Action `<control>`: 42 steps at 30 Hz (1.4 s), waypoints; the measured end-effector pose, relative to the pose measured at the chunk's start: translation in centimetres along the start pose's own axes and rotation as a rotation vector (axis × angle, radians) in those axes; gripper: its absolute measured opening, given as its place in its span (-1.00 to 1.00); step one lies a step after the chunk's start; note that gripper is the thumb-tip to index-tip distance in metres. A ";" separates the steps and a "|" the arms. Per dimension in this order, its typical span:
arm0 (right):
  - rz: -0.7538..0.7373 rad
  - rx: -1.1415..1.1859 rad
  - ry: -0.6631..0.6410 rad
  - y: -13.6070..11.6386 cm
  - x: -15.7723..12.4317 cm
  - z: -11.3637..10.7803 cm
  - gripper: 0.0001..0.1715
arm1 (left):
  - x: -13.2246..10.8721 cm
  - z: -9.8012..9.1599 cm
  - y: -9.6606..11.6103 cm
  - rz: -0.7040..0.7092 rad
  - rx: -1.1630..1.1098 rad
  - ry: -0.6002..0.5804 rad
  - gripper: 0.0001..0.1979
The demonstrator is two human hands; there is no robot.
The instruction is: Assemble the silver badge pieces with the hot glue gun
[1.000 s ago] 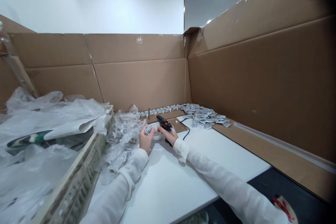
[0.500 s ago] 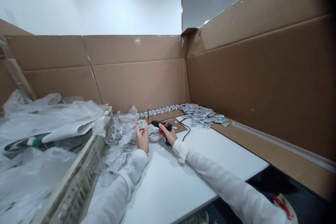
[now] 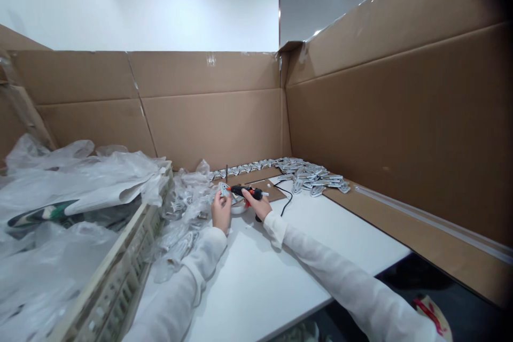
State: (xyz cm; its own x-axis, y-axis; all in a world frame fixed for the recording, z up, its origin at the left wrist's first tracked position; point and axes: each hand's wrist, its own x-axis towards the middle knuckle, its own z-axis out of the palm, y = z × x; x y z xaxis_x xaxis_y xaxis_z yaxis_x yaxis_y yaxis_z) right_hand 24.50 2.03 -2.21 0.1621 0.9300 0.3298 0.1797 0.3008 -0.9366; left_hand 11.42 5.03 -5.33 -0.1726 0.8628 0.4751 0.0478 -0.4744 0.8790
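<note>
My left hand (image 3: 220,210) is closed on a small silver-white piece (image 3: 224,189), held up just above the white table (image 3: 280,267). My right hand (image 3: 258,206) grips a black and orange glue gun (image 3: 245,191) lying level, its nozzle pointing left at the piece. The gun's black cord (image 3: 285,202) trails to the right. A small white dish (image 3: 238,207) sits on the table under both hands.
A pile of similar silver pieces (image 3: 312,177) lies on brown cardboard (image 3: 380,219) at the back right, with a row of them along the back wall. Crumpled clear plastic bags (image 3: 80,181) cover a beige crate (image 3: 120,272) on the left. Tall cardboard walls (image 3: 401,117) enclose the table.
The left hand lifted the small piece off the dish. The glue gun swung from tilted down to level, and its nozzle now meets the piece.
</note>
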 end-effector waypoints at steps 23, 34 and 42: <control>-0.060 -0.030 -0.028 0.0 0.1 0.0 -0.52 | -0.1 0.1 0.1 -0.003 -0.038 -0.009 -0.66; -0.076 -0.048 -0.041 0.0 0.1 0.0 -0.51 | -0.1 0.1 0.2 0.002 -0.030 -0.015 -0.64; -0.089 -0.038 0.015 -0.5 0.1 -0.4 -0.55 | 0.0 0.0 -0.3 -0.015 -0.011 0.022 -0.65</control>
State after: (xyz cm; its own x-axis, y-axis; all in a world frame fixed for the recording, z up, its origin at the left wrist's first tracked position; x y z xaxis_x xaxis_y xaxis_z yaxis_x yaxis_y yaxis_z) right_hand 24.76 1.91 -1.63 0.1585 0.8967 0.4133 0.2307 0.3734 -0.8985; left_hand 11.38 5.15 -5.60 -0.1948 0.8661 0.4603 0.0339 -0.4631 0.8857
